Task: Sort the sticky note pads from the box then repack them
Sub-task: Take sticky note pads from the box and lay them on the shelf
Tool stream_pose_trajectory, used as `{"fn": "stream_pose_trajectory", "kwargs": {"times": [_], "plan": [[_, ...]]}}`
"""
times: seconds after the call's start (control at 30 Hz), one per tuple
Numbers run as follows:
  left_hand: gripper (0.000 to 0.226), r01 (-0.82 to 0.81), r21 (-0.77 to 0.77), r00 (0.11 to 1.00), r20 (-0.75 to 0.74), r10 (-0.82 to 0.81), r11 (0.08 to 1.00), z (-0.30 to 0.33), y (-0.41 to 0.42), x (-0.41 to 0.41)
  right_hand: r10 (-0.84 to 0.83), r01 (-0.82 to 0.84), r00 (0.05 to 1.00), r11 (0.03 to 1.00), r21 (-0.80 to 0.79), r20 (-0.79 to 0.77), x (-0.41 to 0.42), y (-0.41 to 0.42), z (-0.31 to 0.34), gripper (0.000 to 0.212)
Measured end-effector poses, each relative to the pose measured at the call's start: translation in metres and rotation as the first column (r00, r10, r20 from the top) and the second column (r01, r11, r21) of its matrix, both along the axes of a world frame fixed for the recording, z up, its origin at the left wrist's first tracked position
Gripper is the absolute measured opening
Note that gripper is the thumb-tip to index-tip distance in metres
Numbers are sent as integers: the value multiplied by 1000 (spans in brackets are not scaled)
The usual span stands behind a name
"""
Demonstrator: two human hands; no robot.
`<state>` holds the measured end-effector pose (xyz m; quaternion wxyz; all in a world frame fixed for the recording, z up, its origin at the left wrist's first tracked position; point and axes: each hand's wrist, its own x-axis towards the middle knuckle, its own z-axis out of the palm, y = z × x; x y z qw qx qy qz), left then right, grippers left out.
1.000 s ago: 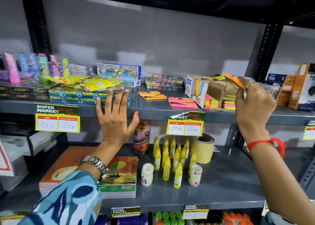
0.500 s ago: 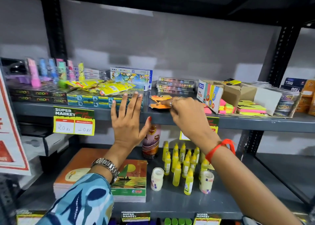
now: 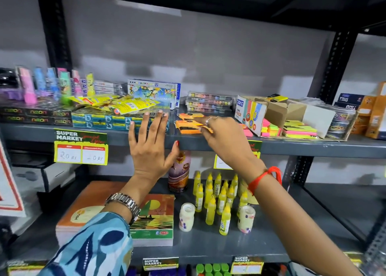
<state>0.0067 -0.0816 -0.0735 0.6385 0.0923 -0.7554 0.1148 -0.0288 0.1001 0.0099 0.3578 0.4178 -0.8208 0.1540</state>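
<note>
An open cardboard box (image 3: 295, 110) lies on the upper shelf at the right, with neon pink and yellow sticky note pads (image 3: 298, 129) inside. A small pile of orange sticky note pads (image 3: 187, 125) sits on the shelf to the box's left. My right hand (image 3: 221, 138) rests its fingertips on the top orange pad of that pile. Some pink pads (image 3: 247, 132) lie partly hidden behind that hand. My left hand (image 3: 151, 148) is flat and spread against the shelf edge, fingers touching blue boxes, holding nothing.
The upper shelf (image 3: 313, 148) also carries neon boxes (image 3: 31, 115), yellow packets (image 3: 117, 104), a pastel box (image 3: 154, 92) and orange boxes (image 3: 371, 112) at the far right. Below stand yellow glue bottles (image 3: 217, 194), a brown bottle (image 3: 179, 171) and notebooks (image 3: 152, 219).
My right hand carried an orange pad from the box at the right over to the orange pile and set it down there. My left hand stayed on the shelf edge.
</note>
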Motion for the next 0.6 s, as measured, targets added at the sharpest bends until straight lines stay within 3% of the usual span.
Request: {"fn": "stream_pose_trajectory", "kwargs": {"times": [0.13,0.23,0.3,0.4,0.6], "plan": [[61,7,12,1000,8,-7,1000,0,2,1,-77,66,996,966,-250,-35,-6,42,3,24],[61,2,18,1000,23,-2,1000,1,3,2,-220,184,975,862,-472,-21,-18,81,0,20],[61,6,30,1000,26,-7,1000,1,4,3,-341,305,940,798,-520,27,-29,103,-3,20],[62,7,45,999,31,-8,999,2,6,4,-477,489,867,764,-420,142,-46,128,-2,24],[63,-2,50,998,58,-1,999,2,7,7,-545,550,834,834,-44,88,-63,141,-2,12]]}}
